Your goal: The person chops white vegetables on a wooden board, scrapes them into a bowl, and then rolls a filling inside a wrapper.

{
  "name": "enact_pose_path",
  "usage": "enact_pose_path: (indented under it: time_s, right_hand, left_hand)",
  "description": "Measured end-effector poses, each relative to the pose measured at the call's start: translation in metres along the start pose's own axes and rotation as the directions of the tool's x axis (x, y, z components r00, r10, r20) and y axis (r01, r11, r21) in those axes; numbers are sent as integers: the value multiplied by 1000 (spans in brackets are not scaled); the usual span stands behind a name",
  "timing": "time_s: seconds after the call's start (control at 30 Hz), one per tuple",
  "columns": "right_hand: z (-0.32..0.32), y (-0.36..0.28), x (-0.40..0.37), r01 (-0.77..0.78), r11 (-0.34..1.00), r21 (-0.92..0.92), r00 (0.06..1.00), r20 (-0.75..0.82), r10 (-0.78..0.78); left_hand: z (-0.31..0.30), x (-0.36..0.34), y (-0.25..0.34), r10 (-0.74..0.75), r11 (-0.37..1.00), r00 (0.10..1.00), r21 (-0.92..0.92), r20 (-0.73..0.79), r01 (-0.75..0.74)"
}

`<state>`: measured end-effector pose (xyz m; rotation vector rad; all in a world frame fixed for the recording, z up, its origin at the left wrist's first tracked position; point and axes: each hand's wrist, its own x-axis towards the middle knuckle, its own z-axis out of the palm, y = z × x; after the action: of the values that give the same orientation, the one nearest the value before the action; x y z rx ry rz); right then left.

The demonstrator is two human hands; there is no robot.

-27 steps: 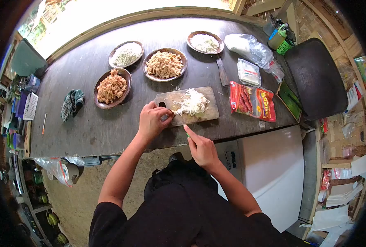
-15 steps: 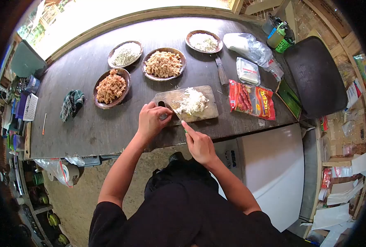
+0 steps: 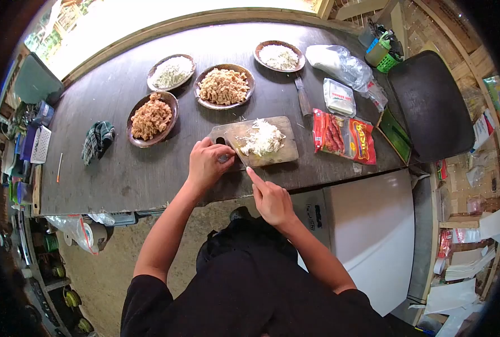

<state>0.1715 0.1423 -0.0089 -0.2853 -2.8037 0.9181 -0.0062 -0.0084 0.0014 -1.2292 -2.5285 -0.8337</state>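
My right hand [image 3: 272, 201] is closed on a knife [image 3: 242, 159], its index finger stretched along the back. The blade points up and left across the near-left part of the wooden cutting board [image 3: 289, 153]. My left hand [image 3: 206, 163] is curled at the board's left end, close to the blade. A small pale piece shows between its fingers, too covered to name. On the board, right of the blade, lies a heap of chopped white shreds [image 3: 263, 139].
Beyond the board stand a plate of brown pieces [image 3: 223, 87], a plate of reddish-brown pieces [image 3: 151, 119] and two plates of white shreds [image 3: 172, 73]. A cleaver-like knife [image 3: 303, 96], a red food packet [image 3: 344, 137] and plastic-wrapped packs [image 3: 339, 97] lie right. A checked cloth [image 3: 98, 141] lies left.
My right hand has moved slightly down with the knife. The left hand stays almost in place at the board's left end.
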Motion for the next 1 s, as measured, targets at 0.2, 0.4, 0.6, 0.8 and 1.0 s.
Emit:
enact_pose_path:
  time_s: [0.2, 0.4, 0.6, 0.8, 1.0]
  right_hand:
    - [0, 8, 4, 44, 997, 56, 998, -48, -42]
    - [-5, 1, -8, 71, 989, 132, 996, -68, -63]
    - [-4, 1, -6, 24, 995, 100, 1000, 0, -24]
    - [-3, 7, 4, 31, 996, 79, 999, -18, -29]
    - [-10, 6, -2, 42, 993, 109, 998, -53, -37]
  left_hand:
    - [1, -1, 2, 13, 1000, 999, 0, -34, -13]
    - [1, -1, 2, -3, 1000, 1000, -8, -13, 3]
    - [3, -1, 1, -8, 1000, 1000, -8, -16, 8]
    - [2, -1, 4, -3, 1000, 1000, -6, -20, 3]
    - [2, -1, 7, -21, 1000, 1000, -6, -7, 21]
